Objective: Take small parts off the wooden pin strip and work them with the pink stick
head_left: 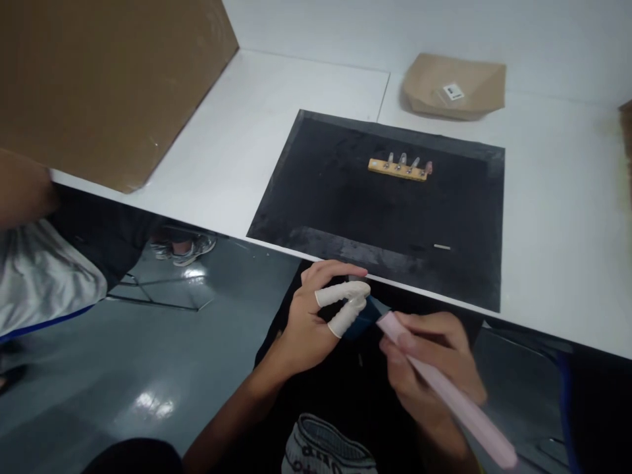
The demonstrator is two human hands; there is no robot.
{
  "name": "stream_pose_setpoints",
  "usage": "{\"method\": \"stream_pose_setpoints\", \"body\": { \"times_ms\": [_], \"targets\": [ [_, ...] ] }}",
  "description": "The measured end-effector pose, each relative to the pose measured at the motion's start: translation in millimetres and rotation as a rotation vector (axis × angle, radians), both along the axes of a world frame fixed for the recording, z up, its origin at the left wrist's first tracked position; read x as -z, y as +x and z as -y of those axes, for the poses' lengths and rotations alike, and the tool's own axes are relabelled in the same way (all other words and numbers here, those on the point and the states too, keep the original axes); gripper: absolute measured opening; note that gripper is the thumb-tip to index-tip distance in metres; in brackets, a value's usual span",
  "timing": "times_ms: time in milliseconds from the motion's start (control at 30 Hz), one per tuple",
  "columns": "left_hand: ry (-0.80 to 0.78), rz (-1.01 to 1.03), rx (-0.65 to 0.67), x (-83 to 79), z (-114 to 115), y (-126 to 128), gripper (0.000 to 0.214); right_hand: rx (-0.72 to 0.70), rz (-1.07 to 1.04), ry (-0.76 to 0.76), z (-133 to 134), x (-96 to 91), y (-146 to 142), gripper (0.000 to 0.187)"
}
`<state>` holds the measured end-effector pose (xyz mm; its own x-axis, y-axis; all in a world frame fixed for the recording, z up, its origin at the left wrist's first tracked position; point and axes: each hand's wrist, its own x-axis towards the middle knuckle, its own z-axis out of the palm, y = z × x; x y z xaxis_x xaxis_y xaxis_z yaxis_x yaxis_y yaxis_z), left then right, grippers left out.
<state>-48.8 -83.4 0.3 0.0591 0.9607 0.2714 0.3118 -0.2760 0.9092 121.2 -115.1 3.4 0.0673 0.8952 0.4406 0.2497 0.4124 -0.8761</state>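
My left hand (316, 313) is over my lap by the table edge, with white finger cots (340, 296) on its thumb and index finger. Those two fingertips are pressed together in a pinch; whatever lies between them is too small or hidden. Behind and below them shows a dark blue block (363, 322), partly covered by the hand. My right hand (432, 368) is closed round a long, pale pink, straight-edged stick (459, 401), its upper end angled toward the blue block and the left fingertips.
On the white table (207, 178) lies a black mat (340, 184). It carries a yellow strip (397, 169) with several small clear pieces and a short metal pin (442, 247). A brown paper tray (454, 85) stands behind; a cardboard panel (113, 85) rises at left. Another person's sleeve (44, 276) is far left.
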Motion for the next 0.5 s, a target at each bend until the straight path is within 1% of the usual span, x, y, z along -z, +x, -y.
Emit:
{"method": "stream_pose_setpoints", "body": {
  "times_ms": [67, 100, 133, 233, 300, 367, 500],
  "targets": [
    [0.003, 0.004, 0.034, -0.9, -1, -3, 0.015, 0.060, -0.043, -0.023, 5, -0.9, -5, 0.039],
    [0.005, -0.001, 0.056, -1.2, -2, -4, 0.015, 0.055, -0.072, -0.051, 10, -1.6, -9, 0.040],
    [0.008, -0.010, 0.084, -1.6, -3, -6, 0.014, 0.035, -0.089, -0.073, 16, -2.6, -12, 0.039],
    [0.034, -0.029, 0.158, -2.4, -6, -11, 0.012, -0.073, -0.054, -0.175, 36, -6.3, -20, 0.039],
    [0.047, -0.040, 0.196, -2.4, -9, -14, 0.011, -0.112, -0.051, -0.260, 41, -7.8, -16, 0.038],
    [0.052, -0.055, 0.232, -1.8, -11, -15, 0.011, -0.148, -0.035, -0.289, 36, -7.7, -7, 0.040],
    [0.085, -0.079, 0.298, -1.6, -16, -15, 0.014, -0.198, 0.056, -0.198, 14, -5.7, 15, 0.042]
  ]
}}
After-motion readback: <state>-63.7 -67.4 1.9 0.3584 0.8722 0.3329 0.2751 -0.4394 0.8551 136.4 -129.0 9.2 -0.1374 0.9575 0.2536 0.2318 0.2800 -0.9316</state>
